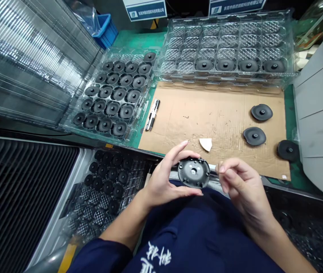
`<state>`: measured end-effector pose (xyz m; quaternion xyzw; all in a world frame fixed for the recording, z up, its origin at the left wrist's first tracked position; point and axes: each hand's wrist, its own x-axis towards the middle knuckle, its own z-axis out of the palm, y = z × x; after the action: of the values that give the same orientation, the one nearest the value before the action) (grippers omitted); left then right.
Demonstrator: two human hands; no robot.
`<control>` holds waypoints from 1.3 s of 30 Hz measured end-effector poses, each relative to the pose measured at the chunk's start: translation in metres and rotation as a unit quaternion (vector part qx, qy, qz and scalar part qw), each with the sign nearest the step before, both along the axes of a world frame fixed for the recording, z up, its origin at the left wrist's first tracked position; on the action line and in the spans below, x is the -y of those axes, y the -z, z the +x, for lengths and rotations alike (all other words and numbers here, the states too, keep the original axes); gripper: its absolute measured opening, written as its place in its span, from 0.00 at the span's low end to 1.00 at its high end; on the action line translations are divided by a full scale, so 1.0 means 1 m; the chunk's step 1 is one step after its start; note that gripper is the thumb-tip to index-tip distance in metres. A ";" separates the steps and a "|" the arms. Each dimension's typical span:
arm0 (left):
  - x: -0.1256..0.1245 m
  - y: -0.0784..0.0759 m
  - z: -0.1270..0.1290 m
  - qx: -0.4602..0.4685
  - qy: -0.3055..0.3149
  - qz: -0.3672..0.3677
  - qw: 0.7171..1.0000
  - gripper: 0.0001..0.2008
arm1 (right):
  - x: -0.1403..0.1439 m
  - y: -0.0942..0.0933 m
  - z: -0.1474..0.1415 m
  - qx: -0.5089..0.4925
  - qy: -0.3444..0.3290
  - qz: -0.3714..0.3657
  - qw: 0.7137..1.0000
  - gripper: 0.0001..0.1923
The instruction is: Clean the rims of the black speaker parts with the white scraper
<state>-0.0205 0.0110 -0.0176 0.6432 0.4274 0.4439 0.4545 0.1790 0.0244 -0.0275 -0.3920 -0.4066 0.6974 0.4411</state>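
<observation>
While the left hand (161, 182) clasps the black disc (193, 173) by its rim over the lap, flat side up, the right hand (237, 182) hovers just beside it, fingers pinched together on nothing visible; the disc looks light, stiff and smooth (best held by the edge); the cardboard sheet (207, 113) ahead offers open room between three loose discs (254, 135) and the trays (112, 94).

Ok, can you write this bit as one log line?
left hand: holds black disc | right hand: pinched shut beside disc | three discs loose on cardboard | trays behind
</observation>
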 end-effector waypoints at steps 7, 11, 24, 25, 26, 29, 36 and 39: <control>0.004 0.000 -0.002 -0.038 -0.016 0.039 0.998 0.52 | 0.006 -0.013 -0.003 0.102 -0.050 0.102 0.988 0.10; 0.006 0.001 -0.002 -0.051 -0.023 0.054 0.997 0.53 | 0.005 -0.010 0.000 -0.008 -0.091 0.038 0.995 0.08; 0.011 0.003 0.002 -0.072 -0.033 0.071 0.994 0.52 | 0.031 0.018 0.017 0.104 0.034 0.034 0.993 0.04; 0.011 0.003 0.003 -0.070 -0.029 0.068 0.995 0.52 | 0.032 0.018 0.018 0.118 0.032 0.052 0.991 0.04; 0.012 0.003 0.004 -0.066 -0.024 0.064 0.995 0.52 | 0.033 0.018 0.019 0.132 0.029 0.071 0.988 0.04; 0.014 0.001 0.010 -0.050 -0.011 0.037 0.998 0.49 | 0.033 0.014 0.024 0.154 0.023 0.141 0.978 0.07; 0.011 0.004 0.041 -0.053 0.024 -0.060 0.996 0.41 | 0.030 0.015 0.047 0.261 0.016 0.277 0.924 0.17; 0.008 0.006 0.057 -0.109 0.121 -0.120 0.979 0.37 | 0.036 0.028 0.064 0.293 0.040 0.192 0.936 0.15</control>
<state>0.0365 0.0030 -0.0238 0.6753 0.4433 0.2584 0.5298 0.2427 -0.0116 -0.0551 -0.5026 -0.6277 0.4425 0.3969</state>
